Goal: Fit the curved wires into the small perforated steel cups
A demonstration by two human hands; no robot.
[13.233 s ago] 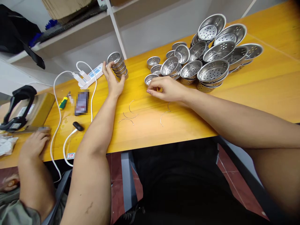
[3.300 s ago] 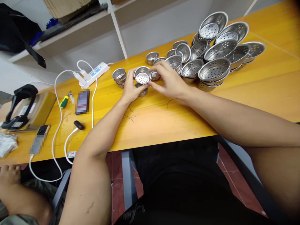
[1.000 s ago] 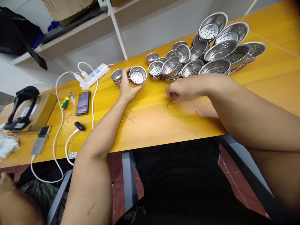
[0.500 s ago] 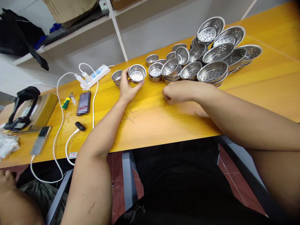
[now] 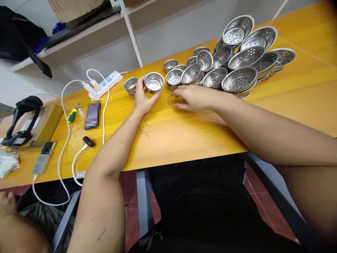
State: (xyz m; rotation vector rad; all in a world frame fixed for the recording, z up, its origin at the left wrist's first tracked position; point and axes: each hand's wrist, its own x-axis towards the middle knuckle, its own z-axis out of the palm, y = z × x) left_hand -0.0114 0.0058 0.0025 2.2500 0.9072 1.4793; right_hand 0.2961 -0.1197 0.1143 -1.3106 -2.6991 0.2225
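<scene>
Stacked cups (image 5: pixel 131 84) stand at left; nearer, three curved wires (image 5: pixel 147 132) lie loose, none in hand. Just beside the stack, the left hand (image 5: pixel 143 101) clasps a perforated cup (image 5: pixel 154 83) between thumb and fingers — mouth upward, leaning nearward, round, no clear long axis. Rightward, a single wire (image 5: pixel 167 101), not yet touching that cup, bows left at the fingertips of the right hand (image 5: pixel 193 97) — whether pinched, I cannot tell
</scene>
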